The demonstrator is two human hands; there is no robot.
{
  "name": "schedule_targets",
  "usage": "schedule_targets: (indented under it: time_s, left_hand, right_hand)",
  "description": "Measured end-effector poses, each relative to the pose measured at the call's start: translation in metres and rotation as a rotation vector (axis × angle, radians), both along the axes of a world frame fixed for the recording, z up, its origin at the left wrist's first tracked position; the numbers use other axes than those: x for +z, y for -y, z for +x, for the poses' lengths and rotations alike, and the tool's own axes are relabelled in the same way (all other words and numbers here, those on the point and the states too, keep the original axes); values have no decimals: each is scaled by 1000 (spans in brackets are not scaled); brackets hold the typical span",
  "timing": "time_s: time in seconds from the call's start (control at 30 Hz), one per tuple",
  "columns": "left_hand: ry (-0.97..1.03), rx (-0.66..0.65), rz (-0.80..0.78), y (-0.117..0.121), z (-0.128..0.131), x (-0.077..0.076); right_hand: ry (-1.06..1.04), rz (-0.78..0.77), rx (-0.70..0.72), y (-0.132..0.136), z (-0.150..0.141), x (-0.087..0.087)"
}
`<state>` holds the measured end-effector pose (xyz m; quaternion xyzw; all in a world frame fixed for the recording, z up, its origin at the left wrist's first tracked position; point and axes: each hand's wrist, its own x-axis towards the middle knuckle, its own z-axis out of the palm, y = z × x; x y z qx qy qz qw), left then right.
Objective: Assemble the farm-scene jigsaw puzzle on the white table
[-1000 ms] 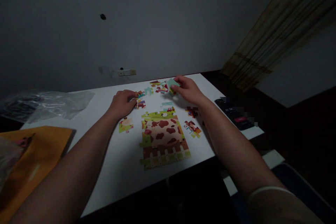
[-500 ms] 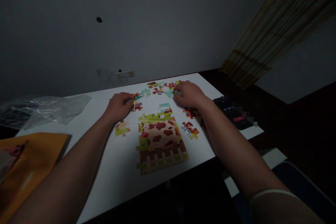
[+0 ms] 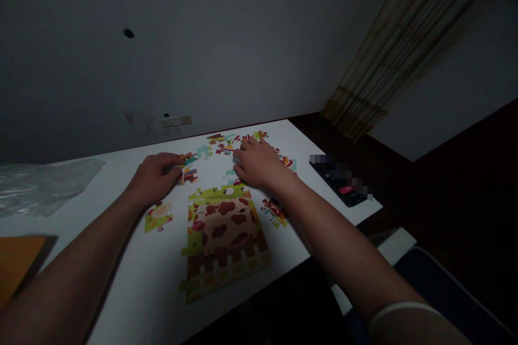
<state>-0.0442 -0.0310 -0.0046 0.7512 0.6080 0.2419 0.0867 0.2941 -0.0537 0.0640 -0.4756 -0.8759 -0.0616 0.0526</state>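
Note:
My left hand [image 3: 157,177] rests at the left, thumb and fingers apart, fingertips touching loose puzzle pieces [image 3: 189,175]. My right hand [image 3: 261,163] lies over the table beyond the joined puzzle, fingers spread and bent downward; anything under its palm is hidden. Its thumb is close to a light-blue piece with a red tractor [image 3: 231,177] at the joined part's top edge. The joined cow puzzle [image 3: 226,226] lies flat between my forearms. A chicken piece [image 3: 159,216] is to its left, and a piece with a figure [image 3: 275,212] to its right.
Several loose pieces [image 3: 224,149] lie at the back of the white table [image 3: 133,275]. A phone [image 3: 338,182] lies near the right edge. Clear plastic wrapping [image 3: 44,186] and an orange packet [image 3: 20,264] are at the left. Behind stands a wall [image 3: 226,48].
My right hand has moved nearer and a little left, toward the joined puzzle's top edge, covering pieces there. My left hand stays by its pieces. The view has shifted right.

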Motion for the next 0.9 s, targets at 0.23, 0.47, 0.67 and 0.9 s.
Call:
schedule_targets:
  time_s: [0.23, 0.47, 0.67, 0.9]
  left_hand:
    - [21, -22, -10, 1, 0, 3]
    - [9, -8, 4, 2, 3, 5]
    - [30, -2, -6, 2, 5, 4]
    - [41, 4, -2, -1, 4, 0]
  right_hand:
    - [-4, 23, 21, -1, -1, -2]
    - [-128, -31, 13, -9, 23, 11]
    - [-625, 108, -170, -10, 109, 57]
    - [-343, -161, -336, 45, 157, 28]
